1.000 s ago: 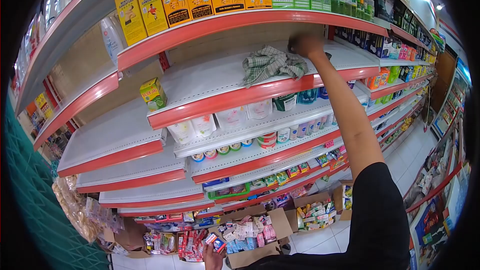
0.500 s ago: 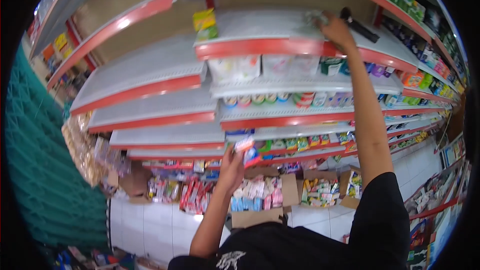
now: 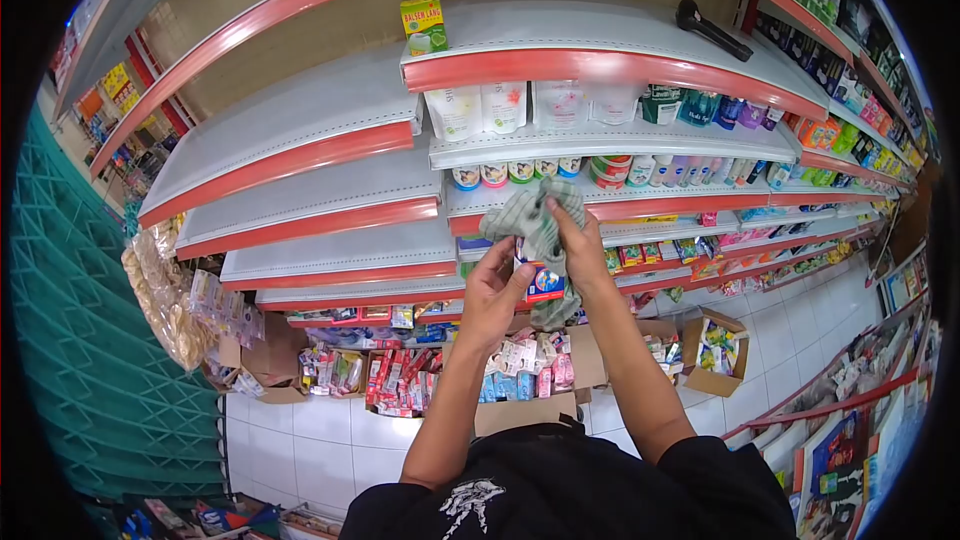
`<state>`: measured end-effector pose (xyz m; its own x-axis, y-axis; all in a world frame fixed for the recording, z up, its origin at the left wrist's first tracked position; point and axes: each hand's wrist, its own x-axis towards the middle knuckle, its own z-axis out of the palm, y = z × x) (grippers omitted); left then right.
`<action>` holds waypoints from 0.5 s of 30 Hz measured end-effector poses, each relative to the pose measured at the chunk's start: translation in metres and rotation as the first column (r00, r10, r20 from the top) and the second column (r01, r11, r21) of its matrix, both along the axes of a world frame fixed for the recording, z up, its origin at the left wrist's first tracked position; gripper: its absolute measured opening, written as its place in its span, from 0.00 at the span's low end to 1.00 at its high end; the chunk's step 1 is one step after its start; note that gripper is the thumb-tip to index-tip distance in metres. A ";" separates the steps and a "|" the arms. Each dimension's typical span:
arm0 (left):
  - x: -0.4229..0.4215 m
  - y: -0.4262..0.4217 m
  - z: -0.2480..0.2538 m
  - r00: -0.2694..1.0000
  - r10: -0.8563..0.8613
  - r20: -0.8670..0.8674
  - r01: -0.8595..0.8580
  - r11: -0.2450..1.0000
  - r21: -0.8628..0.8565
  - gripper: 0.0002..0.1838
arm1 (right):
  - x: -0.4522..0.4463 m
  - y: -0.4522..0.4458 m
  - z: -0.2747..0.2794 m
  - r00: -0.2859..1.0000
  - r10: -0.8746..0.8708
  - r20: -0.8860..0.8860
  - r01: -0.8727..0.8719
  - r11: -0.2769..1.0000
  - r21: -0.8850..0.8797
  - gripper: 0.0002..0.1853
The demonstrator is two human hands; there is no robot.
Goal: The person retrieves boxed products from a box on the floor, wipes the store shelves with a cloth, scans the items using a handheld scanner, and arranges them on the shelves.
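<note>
Box (image 3: 545, 283) gripped in left hand (image 3: 490, 297), seemingly to steady it against cloth (image 3: 520, 222) bunched in right hand (image 3: 582, 242); open cartons (image 3: 525, 416) on floor (image 3: 320, 436) below both hands, apparently for easy reach.

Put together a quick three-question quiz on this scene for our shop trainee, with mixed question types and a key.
1. Multiple choice: what does the right hand grip?
A) a plastic bottle
B) a checked cloth
C) a shampoo sachet

2. True or false: the yellow-and-green box stands near the left end of a shelf that also bears a black torch-shaped object.

3. Fill in the blank: the left hand holds a small blue-and-red ____.

Key:
1. B
2. True; the torch-shaped object lies toward the right end.
3. pack
</note>
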<state>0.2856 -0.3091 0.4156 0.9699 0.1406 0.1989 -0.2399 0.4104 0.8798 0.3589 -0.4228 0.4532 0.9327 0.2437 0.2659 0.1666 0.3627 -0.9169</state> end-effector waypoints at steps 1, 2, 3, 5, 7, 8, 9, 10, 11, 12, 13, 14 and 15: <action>0.000 -0.002 0.000 1.000 -0.005 0.004 0.005 1.000 -0.001 0.26 | 0.000 0.001 -0.003 0.990 -0.042 -0.132 0.059 0.991 0.123 0.16; -0.001 -0.003 0.001 1.000 0.007 0.010 -0.006 0.998 -0.062 0.27 | 0.001 0.003 -0.008 0.977 -0.087 -0.194 0.126 0.972 0.200 0.19; -0.003 -0.005 0.004 1.000 0.020 0.012 -0.019 0.992 -0.123 0.28 | -0.003 0.002 -0.014 0.977 -0.090 -0.191 0.128 0.972 0.199 0.19; -0.005 -0.009 0.013 0.995 0.053 0.084 -0.034 0.977 -0.212 0.29 | -0.019 0.002 -0.025 0.896 0.263 -0.359 -0.007 0.815 0.579 0.21; -0.008 -0.007 0.018 0.952 0.199 0.231 -0.190 0.980 -0.063 0.31 | -0.034 0.004 -0.022 0.920 0.253 -0.299 -0.050 0.833 0.551 0.20; -0.009 -0.006 0.018 0.940 0.211 0.268 -0.207 0.977 -0.044 0.32 | -0.040 0.004 -0.017 0.883 0.255 -0.394 -0.046 0.883 0.468 0.21; -0.010 -0.004 0.015 0.937 0.215 0.274 -0.211 0.977 -0.044 0.32 | -0.045 0.004 -0.016 0.837 0.246 -0.488 -0.050 0.924 0.378 0.22; -0.011 -0.002 0.011 0.917 0.238 0.319 -0.270 0.961 0.059 0.32 | -0.037 0.002 -0.030 0.832 0.294 -0.470 -0.093 0.910 0.404 0.20; -0.013 0.000 0.008 0.895 0.256 0.364 -0.330 0.931 0.157 0.33 | -0.037 0.003 -0.027 0.832 0.299 -0.467 -0.099 0.909 0.404 0.20; -0.016 0.001 0.007 0.866 0.289 0.407 -0.417 0.867 0.272 0.33 | -0.038 0.003 -0.021 0.816 0.331 -0.474 -0.140 0.909 0.393 0.19; -0.020 0.001 0.006 0.862 0.295 0.411 -0.424 0.865 0.269 0.33 | -0.039 0.003 -0.014 0.800 0.362 -0.479 -0.183 0.907 0.381 0.19; -0.025 -0.001 0.006 0.864 0.318 0.390 -0.435 0.861 0.263 0.34 | -0.043 0.008 -0.002 0.789 0.375 -0.486 -0.173 0.895 0.411 0.18; -0.028 -0.003 0.008 0.865 0.340 0.368 -0.446 0.858 0.257 0.36 | -0.039 0.010 -0.005 0.791 0.381 -0.479 -0.183 0.894 0.409 0.18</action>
<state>0.2574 -0.3122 0.4237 0.7313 0.3734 0.5708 -0.5916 -0.0693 0.8033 0.3200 -0.4128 0.4483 0.8482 0.5106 -0.1408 -0.4704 0.6041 -0.6433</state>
